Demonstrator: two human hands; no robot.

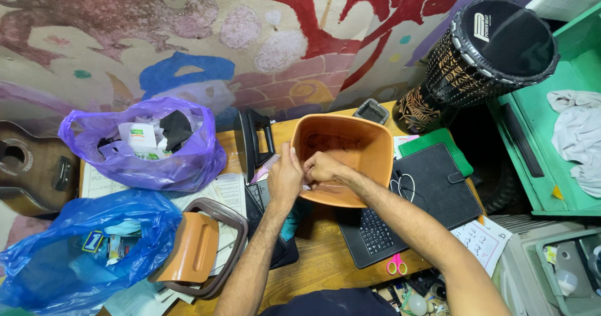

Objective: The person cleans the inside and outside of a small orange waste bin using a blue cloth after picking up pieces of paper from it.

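Note:
An orange plastic bin [369, 142] lies tipped toward me on the wooden desk, its opening facing me. My left hand [285, 177] rests against the bin's near left rim. My right hand [321, 166] is just inside the opening, fingers closed on something small and pale that I cannot identify. The two hands touch each other at the rim. The bin's brown-framed orange lid [199, 247] lies apart on papers to the left.
A purple bag [147, 145] and a blue bag [75, 247] full of packets sit at left. A black iron [250, 142], black folder [435, 187], keyboard [372, 234], pink scissors [395, 264], a tall drum [482, 53], a guitar [28, 165] and green shelving [538, 165] surround the desk.

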